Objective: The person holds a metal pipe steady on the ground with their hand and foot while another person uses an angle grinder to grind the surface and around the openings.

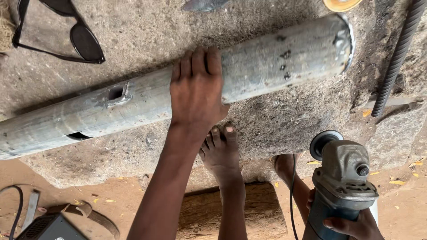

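Looking straight down from a head-worn camera, much is cut off at the edges: the long grey metal pipe (178, 89) runs out of view at the left, the ribbed steel bar (397, 58) leaves the picture at the upper right, and a yellow disc (341, 4) and a dark metal scrap (202, 4) show only as slivers at the top edge. The right hand (356, 227) is mostly below the bottom edge; only the fingers show, wrapped around the blue-grey body of an angle grinder (340, 182), so it is closed in a grip on the tool. The grinder's disc (324, 143) points upward in the picture, near the pipe but apart from it, just below the rough stone slab (284, 120) on which the pipe lies. The left hand (196, 89) rests palm down on the middle of the pipe, fingers together and curled over its far side, pressing it against the stone rather than lifting it. The pipe lies slanted, its open end at the upper right, with cut holes towards the left. A bare foot (220, 151) touches the slab's lower edge, above a wooden block (262, 213). Dark sunglasses (66, 31) lie on the stone at the upper left. A dark box-like machine (49, 227) at the lower left is partly cropped and hard to identify.
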